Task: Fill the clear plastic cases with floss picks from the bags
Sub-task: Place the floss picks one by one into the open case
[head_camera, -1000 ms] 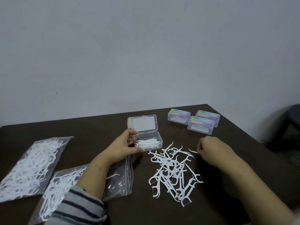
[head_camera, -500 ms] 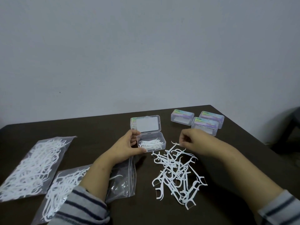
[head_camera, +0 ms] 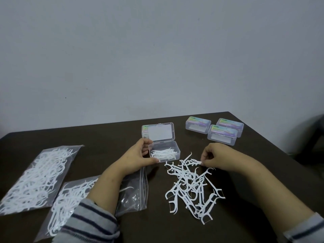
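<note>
On the dark table (head_camera: 108,137) the left hand (head_camera: 135,157) grips the open clear case (head_camera: 164,151) at its left end, thumb along the near edge and fingers curled behind; the lid stands up at the back and a few floss picks (head_camera: 164,153) lie inside; the right hand (head_camera: 214,156) pinches one pick (head_camera: 196,162) between thumb and fingertips at the far edge of the loose pile of picks (head_camera: 191,186), which lies just right of the case and nearer the person; three closed cases (head_camera: 214,129) sit together further back on the right; two bags of picks (head_camera: 40,178) lie at the left, the nearer one under the left forearm, its right end nearly empty.
</note>
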